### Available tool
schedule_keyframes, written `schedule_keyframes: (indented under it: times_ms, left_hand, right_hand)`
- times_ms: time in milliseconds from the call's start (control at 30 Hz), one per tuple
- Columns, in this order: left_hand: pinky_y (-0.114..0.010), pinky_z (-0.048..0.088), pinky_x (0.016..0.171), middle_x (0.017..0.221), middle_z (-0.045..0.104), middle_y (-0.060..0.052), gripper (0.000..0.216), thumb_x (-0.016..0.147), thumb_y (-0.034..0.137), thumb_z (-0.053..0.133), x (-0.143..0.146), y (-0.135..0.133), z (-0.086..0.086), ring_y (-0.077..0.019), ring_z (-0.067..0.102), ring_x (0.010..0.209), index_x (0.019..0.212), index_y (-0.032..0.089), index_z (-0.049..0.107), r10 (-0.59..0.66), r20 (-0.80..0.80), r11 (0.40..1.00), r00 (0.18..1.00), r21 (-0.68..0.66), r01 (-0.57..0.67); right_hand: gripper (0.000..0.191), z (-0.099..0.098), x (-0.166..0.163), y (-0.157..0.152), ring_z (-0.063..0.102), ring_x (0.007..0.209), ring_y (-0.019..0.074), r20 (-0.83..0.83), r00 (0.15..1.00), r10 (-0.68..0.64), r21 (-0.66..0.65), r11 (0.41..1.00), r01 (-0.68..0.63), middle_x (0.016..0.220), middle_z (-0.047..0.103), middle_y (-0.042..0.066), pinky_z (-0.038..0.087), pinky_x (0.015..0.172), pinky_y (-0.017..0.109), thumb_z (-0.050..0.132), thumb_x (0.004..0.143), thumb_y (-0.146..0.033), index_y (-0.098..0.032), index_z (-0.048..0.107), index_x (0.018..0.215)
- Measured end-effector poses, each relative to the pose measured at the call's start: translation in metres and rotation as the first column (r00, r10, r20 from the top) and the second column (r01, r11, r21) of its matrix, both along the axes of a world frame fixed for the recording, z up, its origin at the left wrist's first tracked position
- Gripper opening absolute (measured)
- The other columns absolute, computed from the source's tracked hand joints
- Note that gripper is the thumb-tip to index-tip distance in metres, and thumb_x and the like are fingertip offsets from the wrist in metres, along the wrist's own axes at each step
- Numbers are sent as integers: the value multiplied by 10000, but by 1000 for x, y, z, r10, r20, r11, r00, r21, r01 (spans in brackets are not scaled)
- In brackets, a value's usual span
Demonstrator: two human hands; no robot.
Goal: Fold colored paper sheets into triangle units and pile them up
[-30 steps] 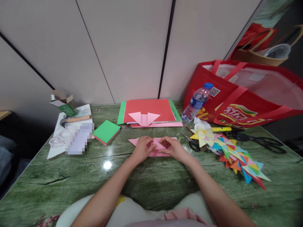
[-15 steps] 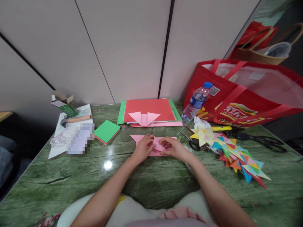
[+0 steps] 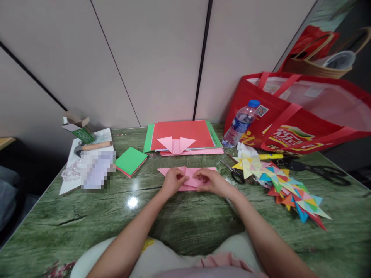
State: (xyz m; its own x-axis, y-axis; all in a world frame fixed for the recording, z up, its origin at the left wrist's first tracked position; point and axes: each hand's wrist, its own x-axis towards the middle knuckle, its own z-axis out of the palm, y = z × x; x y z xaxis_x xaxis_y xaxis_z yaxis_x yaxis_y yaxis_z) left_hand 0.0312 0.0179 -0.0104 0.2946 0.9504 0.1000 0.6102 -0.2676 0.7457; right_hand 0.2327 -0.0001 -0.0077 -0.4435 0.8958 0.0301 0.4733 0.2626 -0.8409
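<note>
A partly folded sheet of pink paper [image 3: 189,186] lies on the green marbled table before me. My left hand [image 3: 174,179] is closed on its left half, thumb and fingers pinching a fold near the middle. On the right half, my right hand [image 3: 210,180] has its fingers curled over the paper and pinches a flap. Parts of the folds are hidden under my fingers. Just behind, a finished-looking pink folded piece [image 3: 176,146] with two pointed wings rests on a stack of coloured sheets [image 3: 182,129].
Left are a green paper pad [image 3: 131,160], a hammer [image 3: 95,146] and a small open box [image 3: 82,131]. Scissors [image 3: 236,174], colourful folded-paper stars [image 3: 285,187], a water bottle [image 3: 239,125] and a red bag [image 3: 278,116] stand or lie on the right.
My left hand has drawn its fingers in and down, from lying spread over the paper to pinching it. The paper's left tip has shifted slightly left. My right hand stays nearly in place.
</note>
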Motion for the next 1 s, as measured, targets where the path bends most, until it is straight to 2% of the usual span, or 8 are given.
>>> schedule_keyframes:
  times_ms: [267,467,700,1000]
  left_hand:
    - [-277,409,696,683,637,-15,153,676,182,694,1,0,0,-142,560,689,541,168,623,2,-41,1000,999,-15,-3]
    - [-268,405,656,624,617,-6,184,681,180,685,-1,2,1,-135,547,643,511,170,617,-28,-83,999,996,-23,26]
    - [-298,412,710,681,627,-20,174,675,209,695,-1,2,1,-158,548,707,520,180,622,-30,-116,1000,993,4,31]
    - [-302,418,715,706,607,-23,163,656,218,715,-1,2,-1,-171,541,739,535,179,613,-26,-133,999,991,23,29]
  right_hand:
    - [240,-2,10,3,564,710,152,-26,1000,11,-69,998,-13,818,631,45,454,672,273,670,671,-174,-160,668,910]
    - [233,-6,10,5,559,695,148,-60,998,-1,-100,995,-5,798,637,46,448,642,265,673,700,-262,-158,676,909]
    - [209,-11,11,7,532,650,127,-105,994,-29,-139,990,14,754,618,27,439,602,248,683,682,-284,-151,641,839]
    - [188,-8,11,6,510,639,121,-85,996,-17,-110,994,7,747,589,17,413,586,238,665,695,-264,-152,621,840]
